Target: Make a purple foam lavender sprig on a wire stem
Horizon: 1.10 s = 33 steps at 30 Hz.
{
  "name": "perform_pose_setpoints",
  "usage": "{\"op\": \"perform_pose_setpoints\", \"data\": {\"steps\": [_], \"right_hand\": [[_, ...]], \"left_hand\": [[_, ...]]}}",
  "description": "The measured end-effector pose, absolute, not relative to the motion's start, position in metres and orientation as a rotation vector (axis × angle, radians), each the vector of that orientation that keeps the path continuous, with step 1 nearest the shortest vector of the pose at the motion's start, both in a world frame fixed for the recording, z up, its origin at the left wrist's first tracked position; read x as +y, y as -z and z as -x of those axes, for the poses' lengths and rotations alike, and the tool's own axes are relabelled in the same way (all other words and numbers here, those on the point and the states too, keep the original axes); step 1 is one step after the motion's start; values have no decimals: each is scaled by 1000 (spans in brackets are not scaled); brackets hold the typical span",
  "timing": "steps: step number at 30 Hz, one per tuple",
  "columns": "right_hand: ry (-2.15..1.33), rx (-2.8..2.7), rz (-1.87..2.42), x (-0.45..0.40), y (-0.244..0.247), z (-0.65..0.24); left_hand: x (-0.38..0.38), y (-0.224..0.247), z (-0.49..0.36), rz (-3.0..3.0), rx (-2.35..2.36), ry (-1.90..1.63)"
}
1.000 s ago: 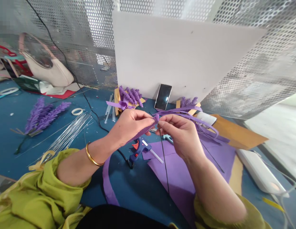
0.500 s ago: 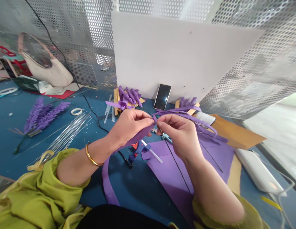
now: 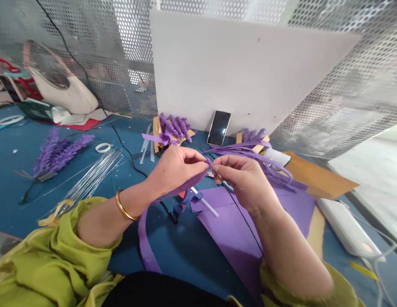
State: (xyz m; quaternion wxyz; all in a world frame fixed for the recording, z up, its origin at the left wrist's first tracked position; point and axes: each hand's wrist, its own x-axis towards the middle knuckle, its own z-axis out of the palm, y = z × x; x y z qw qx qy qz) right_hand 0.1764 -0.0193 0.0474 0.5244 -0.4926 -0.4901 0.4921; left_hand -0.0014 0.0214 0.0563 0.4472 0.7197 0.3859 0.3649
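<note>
Head view: Left hand point(image 3: 176, 169) and right hand point(image 3: 242, 179) meet over the blue desk point(image 3: 182, 249) at the tip of a thin dark stem point(image 3: 246, 222)

Head view: the left hand is nearly closed, its thumb and forefinger pinching the end of a long, flat purple paper strip point(image 3: 145, 241). The strip passes beneath that hand and curves down toward the desk's near edge. The right hand, close beside it, is pinched shut on the stem, just below a small purple tuft point(image 3: 208, 162); the stem slants down toward the right forearm. Strip and stem meet between the fingertips, above the middle of the desk; whether the tuft belongs to the strip is unclear.

Below the hands lies a dark blue glue gun point(image 3: 183, 207) with a translucent glue stick point(image 3: 210, 207). Large purple paper sheets point(image 3: 229, 232) spread to its right, with a flat brown paper piece point(image 3: 320, 175) near the desk's right edge. At the far edge, a black-screened phone point(image 3: 219, 128) leans against an upright white board point(image 3: 246, 72). Toward the left lie thin silvery wires point(image 3: 96, 175), a cream tape roll point(image 3: 103, 148) and purple lavender-like flower stems point(image 3: 62, 154). An off-white handbag point(image 3: 70, 96) sits near the far left corner.
</note>
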Motion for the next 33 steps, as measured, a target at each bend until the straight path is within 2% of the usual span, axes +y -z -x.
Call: {"op": "perform_pose_setpoints", "data": {"steps": [11, 23, 28, 33], "right_hand": [[-1174, -1141, 1133, -19, -44, -176], [-549, -1389, 1311, -30, -43, -165], [-207, -1599, 1282, -32, -42, -163], [-41, -1730, 1239, -31, -40, -164]], "left_hand": [[22, -57, 1, -1749, 995, -891], [23, -48, 2, -1574, 952, -834], [27, -45, -1, -1543, 932, -862], [26, -50, 0, -1497, 861, -802]]}}
